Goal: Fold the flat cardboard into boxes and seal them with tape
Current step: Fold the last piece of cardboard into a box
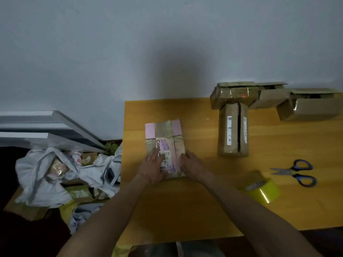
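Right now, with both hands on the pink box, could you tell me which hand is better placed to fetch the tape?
Probably the right hand. The tape lies on the table beside the right forearm, with the scissors beyond it. The left hand would have to cross over the box.

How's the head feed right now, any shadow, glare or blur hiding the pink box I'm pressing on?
Head view: dim and soft overall; a broad shadow falls on the wall behind the table. Glare glints on the pink box and the tape roll, and its label print is mostly unreadable. Wide-angle bending shows at the edges. Left hand and right hand are clear enough.
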